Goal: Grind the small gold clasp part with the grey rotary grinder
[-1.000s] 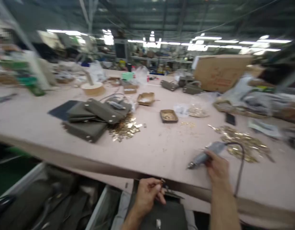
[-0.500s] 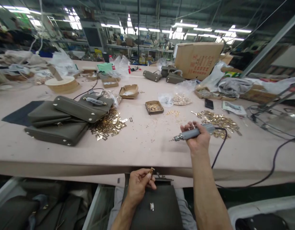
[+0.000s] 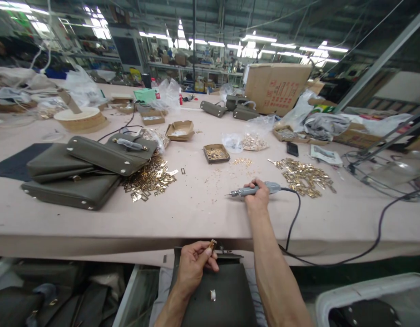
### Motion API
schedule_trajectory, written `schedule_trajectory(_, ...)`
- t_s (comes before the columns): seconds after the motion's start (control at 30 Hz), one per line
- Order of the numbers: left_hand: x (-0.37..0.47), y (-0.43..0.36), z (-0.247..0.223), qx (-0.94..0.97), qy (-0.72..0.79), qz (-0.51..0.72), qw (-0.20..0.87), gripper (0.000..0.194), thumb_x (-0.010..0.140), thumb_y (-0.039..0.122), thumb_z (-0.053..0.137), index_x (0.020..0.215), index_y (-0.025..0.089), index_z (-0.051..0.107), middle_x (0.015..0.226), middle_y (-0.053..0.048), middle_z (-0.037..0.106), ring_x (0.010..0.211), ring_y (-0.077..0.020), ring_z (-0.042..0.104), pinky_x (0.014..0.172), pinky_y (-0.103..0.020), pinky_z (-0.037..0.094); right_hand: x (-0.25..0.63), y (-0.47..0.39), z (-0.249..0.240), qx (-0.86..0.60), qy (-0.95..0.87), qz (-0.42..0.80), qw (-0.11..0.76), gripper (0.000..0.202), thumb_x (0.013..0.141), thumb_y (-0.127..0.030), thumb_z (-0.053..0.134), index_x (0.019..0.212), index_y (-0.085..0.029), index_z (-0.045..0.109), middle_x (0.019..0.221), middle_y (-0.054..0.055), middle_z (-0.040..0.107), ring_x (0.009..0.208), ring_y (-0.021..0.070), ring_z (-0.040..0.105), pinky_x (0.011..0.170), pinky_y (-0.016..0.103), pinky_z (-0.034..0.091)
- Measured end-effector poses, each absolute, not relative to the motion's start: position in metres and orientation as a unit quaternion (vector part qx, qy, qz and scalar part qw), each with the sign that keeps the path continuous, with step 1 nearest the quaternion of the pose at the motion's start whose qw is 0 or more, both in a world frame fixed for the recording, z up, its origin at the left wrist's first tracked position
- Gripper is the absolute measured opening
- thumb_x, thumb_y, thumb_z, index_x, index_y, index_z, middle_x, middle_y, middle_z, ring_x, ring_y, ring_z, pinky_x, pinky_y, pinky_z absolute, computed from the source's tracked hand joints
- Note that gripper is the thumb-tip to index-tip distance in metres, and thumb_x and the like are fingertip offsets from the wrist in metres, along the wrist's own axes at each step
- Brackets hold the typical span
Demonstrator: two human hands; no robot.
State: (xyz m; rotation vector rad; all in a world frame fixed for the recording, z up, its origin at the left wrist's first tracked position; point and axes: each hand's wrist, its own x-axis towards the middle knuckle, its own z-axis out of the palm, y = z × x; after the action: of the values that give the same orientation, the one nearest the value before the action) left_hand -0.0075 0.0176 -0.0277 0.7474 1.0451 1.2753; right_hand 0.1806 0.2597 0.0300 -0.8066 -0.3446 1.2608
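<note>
My right hand (image 3: 257,198) reaches out over the pink table (image 3: 203,218) and grips a grey corded electric screwdriver (image 3: 254,190), its tip pointing left just above the tabletop. Its black cable (image 3: 293,218) trails back over the table edge. My left hand (image 3: 195,263) stays below the edge and pinches a small gold metal fitting (image 3: 212,244) between thumb and fingers. It hovers over an olive leather bag (image 3: 219,295) lying on my lap.
Three olive bags (image 3: 83,175) are stacked at the left beside a heap of gold fittings (image 3: 150,180). A second gold heap (image 3: 303,175) lies right of the screwdriver. Small card trays (image 3: 215,153), plastic bags and a cardboard box (image 3: 276,86) stand farther back. A bin (image 3: 369,295) sits at bottom right.
My right hand has carried the screwdriver forward and left, farther out over the table. The view has steadied and swung right. My left hand stays near the table edge with the fitting.
</note>
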Motion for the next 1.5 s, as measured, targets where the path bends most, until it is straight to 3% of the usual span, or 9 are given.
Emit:
schedule_trajectory(0.2,-0.008,0.017,-0.029,0.323,0.448,0.558,0.62,0.043,0.08,0.052,0.079,0.09,0.01,0.073,0.073,-0.009,0.072,0.049,-0.017,0.068,0.049,-0.023,0.053,0.154,0.275,0.024,-0.371,-0.089,0.568,0.729,0.025,0.079,-0.013,0.068,0.083,-0.021,0.044,0.066,-0.011,0.052,0.045,0.0039,0.046,0.052,0.02,0.052)
schedule_trajectory(1.17,-0.011,0.023,-0.032,0.321,0.445,0.549,0.63,0.042,0.081,0.051,0.078,0.089,0.01,0.073,0.074,-0.009,0.071,0.049,-0.0171,0.068,0.049,-0.023,0.051,0.143,0.275,0.027,-0.399,-0.077,0.519,0.752,0.027,0.074,-0.018,0.075,0.081,-0.019,0.048,0.07,-0.006,0.055,0.052,0.0067,0.048,0.047,0.022,0.053)
schedule_trajectory(1.5,-0.011,0.022,-0.035,0.319,0.447,0.551,0.628,0.042,0.081,0.05,0.079,0.09,0.01,0.072,0.075,-0.009,0.072,0.05,-0.0175,0.068,0.05,-0.024,0.053,0.143,0.274,0.028,-0.408,-0.079,0.503,0.758,0.026,0.073,-0.01,0.07,0.082,-0.02,0.047,0.07,-0.006,0.055,0.051,0.0068,0.049,0.047,0.022,0.053)
